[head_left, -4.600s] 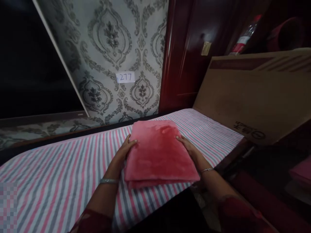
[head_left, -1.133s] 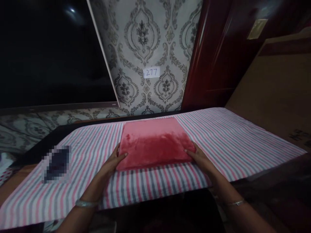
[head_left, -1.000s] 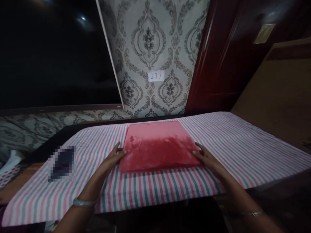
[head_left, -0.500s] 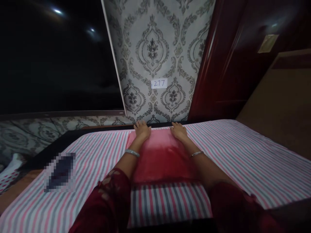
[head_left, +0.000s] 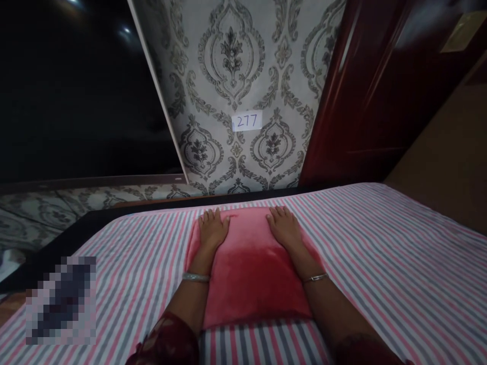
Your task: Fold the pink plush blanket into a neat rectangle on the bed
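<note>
A red-pink plush cloth (head_left: 254, 268), folded into a rough rectangle, lies flat on a striped sheet (head_left: 361, 238). My left hand (head_left: 213, 226) rests palm down on its far left part, fingers stretched out and a little spread. On the far right part lies my right hand (head_left: 284, 225), also flat with the fingers extended. Neither hand grips the cloth. Each wrist wears a silver bracelet, and the forearms cover parts of the cloth's side edges.
A large dark television screen (head_left: 76, 96) stands at the back left. Behind the table is patterned wallpaper (head_left: 232, 61) with a paper label (head_left: 247, 120) reading 277. A dark red wooden panel (head_left: 365, 101) rises at the right. A pixelated dark patch covers something on the sheet at left.
Both hands have come back from the cloth's far edge toward me and now lie flat on it. The camera view has shifted closer, showing more of the cloth.
</note>
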The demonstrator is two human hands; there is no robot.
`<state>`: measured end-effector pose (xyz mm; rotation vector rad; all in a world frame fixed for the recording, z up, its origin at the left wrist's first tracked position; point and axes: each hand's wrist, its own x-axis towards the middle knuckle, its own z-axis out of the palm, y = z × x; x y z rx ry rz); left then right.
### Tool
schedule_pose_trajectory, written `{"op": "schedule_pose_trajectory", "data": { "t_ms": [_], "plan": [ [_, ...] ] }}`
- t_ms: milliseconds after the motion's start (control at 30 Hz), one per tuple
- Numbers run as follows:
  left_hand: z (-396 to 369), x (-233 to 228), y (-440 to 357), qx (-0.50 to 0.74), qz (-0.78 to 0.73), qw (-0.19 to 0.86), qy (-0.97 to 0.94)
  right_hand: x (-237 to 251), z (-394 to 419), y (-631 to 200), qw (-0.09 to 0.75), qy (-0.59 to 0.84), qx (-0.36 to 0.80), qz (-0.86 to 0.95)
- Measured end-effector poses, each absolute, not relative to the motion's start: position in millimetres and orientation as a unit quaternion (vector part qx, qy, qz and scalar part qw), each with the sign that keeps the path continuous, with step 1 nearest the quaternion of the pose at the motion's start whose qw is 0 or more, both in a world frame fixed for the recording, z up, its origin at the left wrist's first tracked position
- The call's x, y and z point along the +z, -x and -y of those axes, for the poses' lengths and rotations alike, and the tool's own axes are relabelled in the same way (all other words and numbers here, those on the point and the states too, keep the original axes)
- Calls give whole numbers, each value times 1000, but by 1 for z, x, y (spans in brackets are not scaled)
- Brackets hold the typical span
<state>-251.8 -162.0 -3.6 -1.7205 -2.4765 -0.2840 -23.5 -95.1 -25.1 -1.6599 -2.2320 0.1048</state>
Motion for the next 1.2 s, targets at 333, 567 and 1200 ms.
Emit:
{"op": "schedule_pose_trajectory", "data": {
  "t_ms": [333,567,1200],
  "plan": [
    [164,5,247,-114,827,25,549,-11,104,26,163,602,56,779],
    [194,39,213,-98,765,26,636,17,137,36,153,536,55,829],
    [219,-5,190,-47,725,52,685,-16,171,44,141,504,15,852]
  ]
}}
